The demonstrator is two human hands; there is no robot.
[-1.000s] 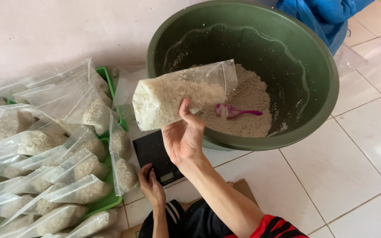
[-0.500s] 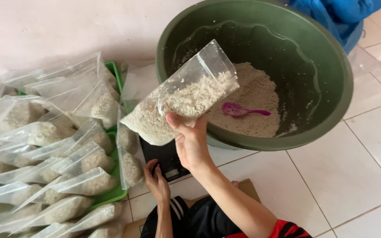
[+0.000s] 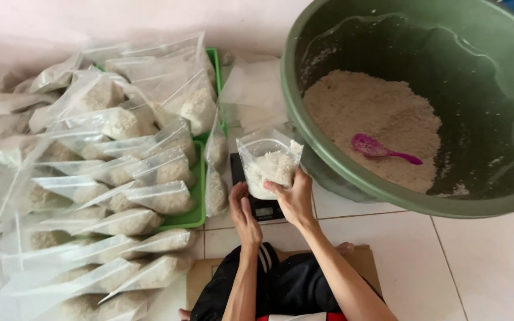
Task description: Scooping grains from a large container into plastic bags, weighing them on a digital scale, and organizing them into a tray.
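Grain-filled clear bag (image 3: pixel 269 163) sits upright on the small black scale (image 3: pixel 261 205), just left of the big green basin (image 3: pixel 352 178), and my right hand (image 3: pixel 295 199) pinches its lower right side, thumb in front and fingers behind. My left hand (image 3: pixel 242 214) rests with fingers together against the near left edge of the scale, holding nothing that I can see. To weigh well, I judge I should loosen my grip until the bag stands on its own, since any press from my fingers would skew the reading, and keep the open mouth pointing up so nothing spills. The purple scoop (image 3: pixel 382 148) lies on the pale meal (image 3: pixel 370 119) in the basin, within reach for topping up. Finished bags (image 3: pixel 120 172) pile over the green tray (image 3: pixel 197 202) on my left, well clear of the scale.
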